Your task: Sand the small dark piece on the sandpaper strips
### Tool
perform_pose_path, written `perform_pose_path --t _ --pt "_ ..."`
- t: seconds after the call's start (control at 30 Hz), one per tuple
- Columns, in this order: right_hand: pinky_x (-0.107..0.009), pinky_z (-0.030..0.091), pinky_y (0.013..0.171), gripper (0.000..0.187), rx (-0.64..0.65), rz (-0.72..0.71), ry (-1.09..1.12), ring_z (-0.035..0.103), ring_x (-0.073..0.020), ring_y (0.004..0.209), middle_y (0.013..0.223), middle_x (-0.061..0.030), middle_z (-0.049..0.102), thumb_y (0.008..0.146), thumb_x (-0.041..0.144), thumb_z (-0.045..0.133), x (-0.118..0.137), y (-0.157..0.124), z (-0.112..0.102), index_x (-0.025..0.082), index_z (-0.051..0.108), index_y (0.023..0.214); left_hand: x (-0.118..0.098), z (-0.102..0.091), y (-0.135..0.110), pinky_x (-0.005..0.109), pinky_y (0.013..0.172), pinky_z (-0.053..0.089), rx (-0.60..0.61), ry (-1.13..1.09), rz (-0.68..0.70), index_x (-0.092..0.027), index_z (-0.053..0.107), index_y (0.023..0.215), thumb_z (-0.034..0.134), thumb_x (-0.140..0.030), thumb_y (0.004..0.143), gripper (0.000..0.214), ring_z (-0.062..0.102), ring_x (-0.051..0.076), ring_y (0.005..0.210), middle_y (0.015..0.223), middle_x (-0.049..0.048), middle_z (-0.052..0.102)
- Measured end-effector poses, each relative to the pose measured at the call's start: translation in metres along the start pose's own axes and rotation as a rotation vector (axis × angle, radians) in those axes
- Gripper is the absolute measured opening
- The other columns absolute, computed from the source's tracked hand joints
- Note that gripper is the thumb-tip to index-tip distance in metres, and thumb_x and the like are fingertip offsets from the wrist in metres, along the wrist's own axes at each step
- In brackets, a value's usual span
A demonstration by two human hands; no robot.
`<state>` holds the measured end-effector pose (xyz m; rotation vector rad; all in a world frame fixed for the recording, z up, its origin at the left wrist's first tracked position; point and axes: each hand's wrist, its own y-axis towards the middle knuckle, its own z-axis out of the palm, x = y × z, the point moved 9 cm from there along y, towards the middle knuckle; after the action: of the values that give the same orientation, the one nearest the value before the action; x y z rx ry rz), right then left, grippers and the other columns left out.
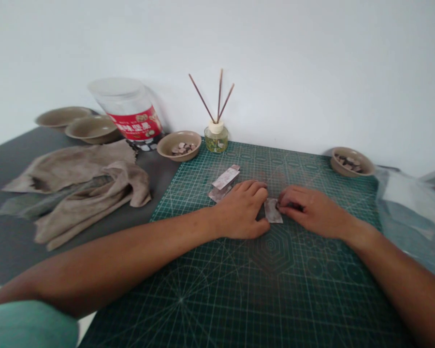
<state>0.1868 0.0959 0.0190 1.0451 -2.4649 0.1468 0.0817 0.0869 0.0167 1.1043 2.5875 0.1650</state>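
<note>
A small greyish-brown flat piece (273,211) lies on the green cutting mat (217,295) between my hands. My left hand (243,209) rests on the mat at its left, fingers bent over, thumb apart from them and close to the piece's left edge. My right hand (311,209) is closed in a pinch at the piece's right edge. Something small and dark shows at those fingertips, too small to name. Behind my left hand, a pale flat strip (225,178) lies across another greyish-brown piece (217,194), which my hand partly hides.
A bowl of small chips (179,153) and a reed diffuser (216,137) stand along the wall. Another chip-filled bowl (351,162) is at right beside a clear plastic bag (409,217). Brown cloths (94,188), a red-labelled jar (130,113) and two bowls (90,130) occupy the left.
</note>
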Motion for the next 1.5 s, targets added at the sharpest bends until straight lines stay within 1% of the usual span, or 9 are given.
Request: perform_pose_path --t 0.1,0.27,0.43,0.63,0.83,1.07,1.27,1.43,1.5 --pt "-0.034 0.048 0.081 0.009 0.056 -0.062 0.066 0.061 -0.0188 0.09 0.099 -0.0028 0.064 0.096 0.019 0.053 0.013 -0.001 0.009 0.022 0.061 0.092 -0.001 0.0 0.0 0.046 0.11 0.038 -0.002 0.001 0.008 -0.017 0.052 0.107 0.059 -0.042 0.081 0.037 0.046 0.032 0.13 0.133 0.0142 0.055" --pt "-0.037 0.047 0.082 0.008 -0.092 0.053 -0.038 0.06 -0.0209 0.091 0.101 -0.0051 0.063 0.098 0.021 0.052 0.002 0.003 -0.003 0.021 0.06 0.096 -0.001 0.0 0.0 0.045 0.11 0.038 -0.004 0.006 0.001 -0.017 0.051 0.107 0.059 -0.04 0.081 0.036 0.046 0.031 0.13 0.133 0.0142 0.054" --pt "-0.032 0.048 0.079 0.009 0.087 -0.051 0.077 0.06 -0.0175 0.087 0.094 -0.0017 0.063 0.097 0.021 0.056 0.012 -0.002 0.007 0.022 0.06 0.089 -0.001 0.0 0.0 0.046 0.109 0.039 0.001 -0.001 0.005 -0.017 0.051 0.106 0.058 -0.041 0.081 0.035 0.047 0.032 0.13 0.135 0.0141 0.054" --pt "-0.037 0.048 0.085 0.007 -0.109 0.034 -0.009 0.061 -0.0208 0.092 0.1 -0.0051 0.064 0.097 0.021 0.054 -0.001 0.004 -0.002 0.021 0.061 0.095 0.0 -0.001 0.0 0.046 0.111 0.038 0.007 0.002 0.004 -0.017 0.051 0.108 0.059 -0.041 0.082 0.036 0.046 0.031 0.13 0.134 0.0143 0.054" --pt "-0.032 0.049 0.078 0.006 0.097 -0.084 0.124 0.062 -0.0175 0.086 0.095 -0.0022 0.065 0.094 0.02 0.058 0.016 -0.003 0.007 0.022 0.063 0.092 0.001 -0.001 0.0 0.046 0.11 0.039 0.01 -0.008 -0.004 -0.018 0.051 0.104 0.06 -0.04 0.081 0.034 0.046 0.031 0.13 0.137 0.0139 0.052" --pt "-0.036 0.049 0.081 0.008 -0.217 0.099 0.077 0.061 -0.02 0.088 0.095 -0.0048 0.065 0.093 0.021 0.058 -0.004 -0.001 -0.011 0.02 0.065 0.096 0.001 0.0 0.001 0.046 0.111 0.038 0.016 -0.038 0.029 -0.019 0.051 0.105 0.061 -0.037 0.08 0.032 0.046 0.03 0.129 0.135 0.013 0.052" --pt "-0.033 0.052 0.083 0.03 -0.568 0.14 0.706 0.061 -0.0156 0.088 0.103 -0.0024 0.065 0.086 0.029 0.068 -0.001 -0.024 -0.058 0.023 0.063 0.115 -0.001 -0.003 0.001 0.047 0.109 0.04 0.018 -0.023 0.075 -0.017 0.051 0.113 0.059 -0.036 0.084 0.036 0.049 0.03 0.125 0.132 0.0128 0.055" --pt "-0.027 0.056 0.073 0.031 -0.746 0.137 1.175 0.061 -0.0133 0.075 0.084 -0.0002 0.063 0.082 0.038 0.073 0.032 -0.062 -0.05 0.023 0.068 0.108 0.0 -0.001 0.001 0.045 0.109 0.04 0.023 -0.033 0.094 -0.02 0.052 0.119 0.059 -0.039 0.086 0.038 0.051 0.027 0.124 0.13 0.0098 0.057" --pt "-0.025 0.057 0.072 0.028 -0.811 0.096 1.283 0.06 -0.0122 0.075 0.089 -0.0001 0.063 0.08 0.04 0.075 0.054 -0.087 -0.045 0.026 0.067 0.103 0.002 0.001 0.002 0.046 0.11 0.038 0.025 -0.042 0.092 -0.02 0.053 0.119 0.058 -0.04 0.087 0.038 0.051 0.028 0.124 0.13 0.0103 0.058"
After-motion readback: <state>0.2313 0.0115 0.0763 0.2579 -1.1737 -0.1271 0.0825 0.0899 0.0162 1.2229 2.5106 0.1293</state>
